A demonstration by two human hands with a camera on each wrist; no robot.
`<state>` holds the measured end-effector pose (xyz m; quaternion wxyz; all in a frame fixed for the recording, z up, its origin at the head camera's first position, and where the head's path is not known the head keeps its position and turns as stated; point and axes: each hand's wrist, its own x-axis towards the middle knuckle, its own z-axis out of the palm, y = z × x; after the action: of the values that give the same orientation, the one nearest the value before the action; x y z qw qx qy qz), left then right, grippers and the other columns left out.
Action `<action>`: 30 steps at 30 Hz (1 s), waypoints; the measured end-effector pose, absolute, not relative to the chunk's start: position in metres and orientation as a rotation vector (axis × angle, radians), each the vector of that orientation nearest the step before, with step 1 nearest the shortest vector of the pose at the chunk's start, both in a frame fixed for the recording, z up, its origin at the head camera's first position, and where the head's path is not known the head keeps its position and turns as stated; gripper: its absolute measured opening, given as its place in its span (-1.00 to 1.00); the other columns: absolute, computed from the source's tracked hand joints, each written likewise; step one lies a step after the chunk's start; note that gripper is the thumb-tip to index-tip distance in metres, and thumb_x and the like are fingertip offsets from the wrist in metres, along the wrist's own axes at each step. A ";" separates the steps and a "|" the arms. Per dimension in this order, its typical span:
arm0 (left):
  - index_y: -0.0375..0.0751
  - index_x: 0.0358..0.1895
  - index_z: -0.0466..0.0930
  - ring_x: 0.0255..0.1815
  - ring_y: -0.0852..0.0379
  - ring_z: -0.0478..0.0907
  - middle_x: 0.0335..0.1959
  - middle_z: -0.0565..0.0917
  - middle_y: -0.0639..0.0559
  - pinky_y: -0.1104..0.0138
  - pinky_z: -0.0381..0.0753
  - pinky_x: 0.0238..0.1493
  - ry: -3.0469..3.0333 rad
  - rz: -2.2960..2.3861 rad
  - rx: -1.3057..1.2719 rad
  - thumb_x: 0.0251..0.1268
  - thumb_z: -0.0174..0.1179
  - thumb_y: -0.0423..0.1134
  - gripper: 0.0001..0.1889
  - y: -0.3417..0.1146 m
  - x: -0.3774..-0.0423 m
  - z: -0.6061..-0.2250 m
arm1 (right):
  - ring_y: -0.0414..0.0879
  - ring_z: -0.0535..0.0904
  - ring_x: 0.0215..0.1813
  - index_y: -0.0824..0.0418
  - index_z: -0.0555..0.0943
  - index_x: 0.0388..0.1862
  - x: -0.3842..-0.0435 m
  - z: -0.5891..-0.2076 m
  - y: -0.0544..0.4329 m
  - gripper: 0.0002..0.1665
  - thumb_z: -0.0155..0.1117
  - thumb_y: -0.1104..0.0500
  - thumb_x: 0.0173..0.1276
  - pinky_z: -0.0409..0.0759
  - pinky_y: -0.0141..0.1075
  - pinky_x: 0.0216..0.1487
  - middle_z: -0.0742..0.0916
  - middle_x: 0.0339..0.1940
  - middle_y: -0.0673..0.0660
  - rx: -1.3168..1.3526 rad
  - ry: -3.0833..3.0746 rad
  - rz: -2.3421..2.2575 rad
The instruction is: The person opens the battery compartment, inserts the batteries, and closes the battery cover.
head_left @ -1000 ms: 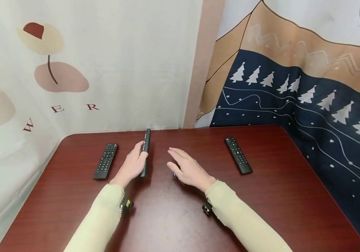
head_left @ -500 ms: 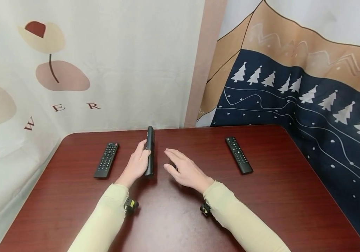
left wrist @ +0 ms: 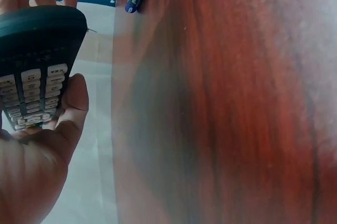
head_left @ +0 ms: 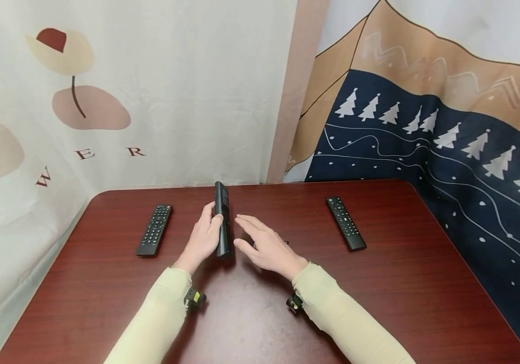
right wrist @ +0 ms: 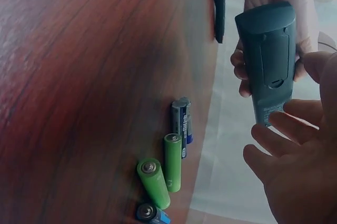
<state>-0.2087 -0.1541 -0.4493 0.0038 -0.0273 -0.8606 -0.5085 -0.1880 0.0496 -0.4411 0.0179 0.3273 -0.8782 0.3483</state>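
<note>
Held remote in left hand, right hand just beside it

Nearest: pale yellow sleeves slanting in from the lower edge, a small black wrist camera at the left cuff, another at the right. Bare reddish-brown tabletop between them, wood-grained, glossy with reflected light.

Left grip: closed round the held remote, thumb on one long edge, fingertips on the opposite one. Held remote raised above the tabletop near its middle, turned up on its side. Buttons face the left palm; back, with battery cover in place, faces the right hand.

Right grip: holding nothing, fingers extended and slightly spread, thumb apart. Narrow gap between fingertips and held remote in the head view.

Mostly screened by the right hand from above, but plain in the right wrist view: two green batteries, side by side, a blue battery near one end of them, blue-and-grey batteries near the other. All lie on the tabletop.

Farther out, well apart: left-side remote and right-side remote, both flat, buttons up.

Farthest: white curtain with printed shapes and letters; to the right, navy-and-tan cloth with pale trees
</note>
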 end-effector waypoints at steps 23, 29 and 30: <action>-0.19 0.57 0.15 0.11 -0.22 0.64 0.30 0.52 -0.36 -0.03 0.65 0.07 -2.557 -1.756 -0.050 0.65 -0.22 -0.20 -0.48 -0.145 -0.205 -0.451 | 0.01 0.43 0.51 0.32 0.44 0.48 -0.187 -0.442 0.046 -0.33 0.33 0.08 0.51 0.44 -0.09 0.45 0.48 0.52 0.19 1.136 -2.580 1.273; -0.19 0.56 0.17 0.19 -0.20 0.60 0.34 0.50 -0.31 -0.05 0.60 0.16 -2.529 -1.796 -0.024 0.67 -0.20 -0.16 -0.49 -0.144 -0.207 -0.451 | 0.00 0.45 0.49 0.31 0.47 0.45 -0.187 -0.443 0.044 -0.33 0.38 0.09 0.46 0.43 -0.12 0.45 0.52 0.49 0.17 1.126 -2.548 1.263; -0.19 0.55 0.17 0.20 -0.20 0.59 0.33 0.50 -0.30 -0.04 0.59 0.17 -2.527 -1.796 -0.020 0.69 -0.19 -0.13 -0.50 -0.144 -0.207 -0.451 | 0.00 0.46 0.48 0.31 0.48 0.45 -0.188 -0.443 0.044 -0.33 0.39 0.09 0.46 0.44 -0.12 0.45 0.52 0.48 0.17 1.121 -2.543 1.264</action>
<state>-0.2071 -0.1435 -0.4514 0.0209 -0.0064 -0.8149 -0.5792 -0.1877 0.0439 -0.4431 0.0440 0.3669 -0.8321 0.4135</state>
